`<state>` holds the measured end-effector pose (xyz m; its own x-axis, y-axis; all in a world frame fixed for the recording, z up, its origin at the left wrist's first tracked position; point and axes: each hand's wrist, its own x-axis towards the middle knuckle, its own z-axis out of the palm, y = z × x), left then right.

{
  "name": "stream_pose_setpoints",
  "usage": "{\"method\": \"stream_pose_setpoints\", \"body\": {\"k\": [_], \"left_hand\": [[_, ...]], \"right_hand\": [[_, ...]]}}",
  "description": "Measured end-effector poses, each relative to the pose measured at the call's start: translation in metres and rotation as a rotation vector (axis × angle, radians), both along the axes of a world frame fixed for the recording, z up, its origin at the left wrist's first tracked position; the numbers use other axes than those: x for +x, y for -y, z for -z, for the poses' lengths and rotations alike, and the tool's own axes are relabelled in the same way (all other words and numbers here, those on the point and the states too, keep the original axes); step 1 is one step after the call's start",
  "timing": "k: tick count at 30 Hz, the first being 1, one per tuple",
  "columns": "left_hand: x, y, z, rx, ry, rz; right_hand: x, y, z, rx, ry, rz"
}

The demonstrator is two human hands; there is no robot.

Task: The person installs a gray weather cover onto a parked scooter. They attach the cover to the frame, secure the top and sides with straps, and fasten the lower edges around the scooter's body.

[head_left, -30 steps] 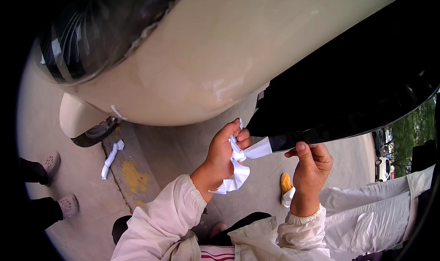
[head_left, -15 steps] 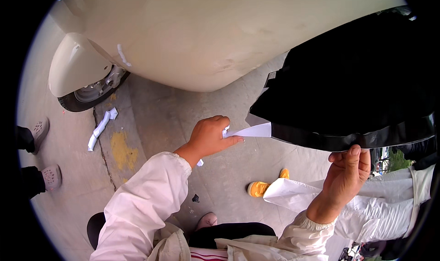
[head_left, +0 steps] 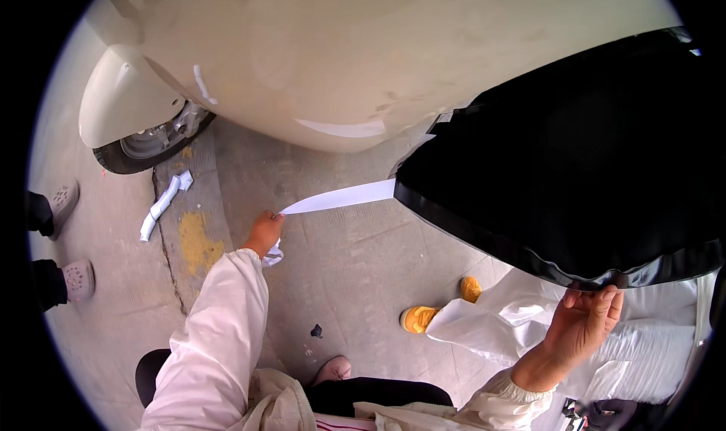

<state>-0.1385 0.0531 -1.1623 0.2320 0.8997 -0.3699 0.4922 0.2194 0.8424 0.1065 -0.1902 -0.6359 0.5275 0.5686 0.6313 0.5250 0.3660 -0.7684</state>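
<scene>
My left hand (head_left: pixel 264 233) is closed on the end of a white paper-like strip (head_left: pixel 340 196), held taut, with a loose curl of it hanging below the fingers. The strip's other end meets the left edge of a large glossy black sheet (head_left: pixel 560 181). My right hand (head_left: pixel 582 325) pinches this sheet's near, wavy edge between thumb and fingers. Behind the sheet is a cream vehicle body panel (head_left: pixel 287 53); where the sheet's far edge touches it I cannot tell clearly.
A small wheel (head_left: pixel 155 144) under a cream fender stands at the left. A crumpled white strip (head_left: pixel 166 206) lies on the concrete floor. Another person's grey clogs (head_left: pixel 79 281) are at far left. A person in white trousers (head_left: pixel 635 348) and yellow shoes (head_left: pixel 418 319) stands at right.
My left hand has moved left, drawing out a longer stretch of the white strip. My right hand and the sheet's near edge have shifted lower in view.
</scene>
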Motion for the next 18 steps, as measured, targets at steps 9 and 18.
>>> {"method": "stream_pose_setpoints", "body": {"k": [9,18], "left_hand": [[-0.021,-0.028,-0.057,-0.703,0.458,-0.326],[0.101,0.017,-0.194,0.453,0.020,0.358]], "right_hand": [[0.016,0.030,0.000,0.012,-0.070,-0.126],[0.014,0.042,0.018,0.014,-0.196,-0.250]]}}
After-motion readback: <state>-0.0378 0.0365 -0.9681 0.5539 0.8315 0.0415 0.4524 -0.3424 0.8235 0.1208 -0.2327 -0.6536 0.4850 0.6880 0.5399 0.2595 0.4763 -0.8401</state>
